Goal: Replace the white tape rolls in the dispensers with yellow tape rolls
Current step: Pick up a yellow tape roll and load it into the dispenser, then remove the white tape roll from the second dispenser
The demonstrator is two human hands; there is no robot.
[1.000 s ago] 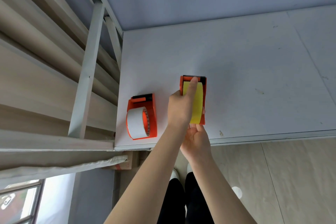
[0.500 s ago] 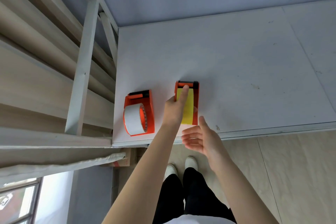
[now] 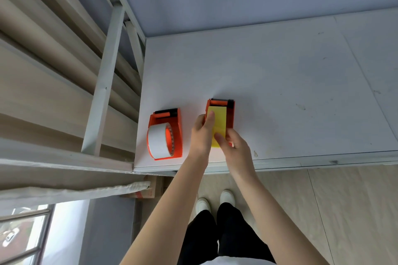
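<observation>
Two orange tape dispensers stand near the front left of a white table (image 3: pixel 280 84). The left dispenser (image 3: pixel 176 133) holds a white tape roll (image 3: pixel 158 141). The right dispenser (image 3: pixel 230 114) holds a yellow tape roll (image 3: pixel 219 121). My left hand (image 3: pixel 201 133) grips the right dispenser's left side, with its forefinger laid on the yellow roll. My right hand (image 3: pixel 233 149) holds the near end of the same dispenser, fingers on the yellow roll. The near part of that dispenser is hidden by my hands.
A white metal bed frame (image 3: pixel 103 84) with wooden slats rises left of the table. The table's front edge (image 3: pixel 301 163) runs just behind my wrists. Below are a tiled floor, my white shoes (image 3: pixel 213 201) and a cardboard box (image 3: pixel 148 191).
My right hand let go of the dispenser's near end half a second ago and hung open below the table edge. It has now come back onto the yellow roll. My left hand stayed.
</observation>
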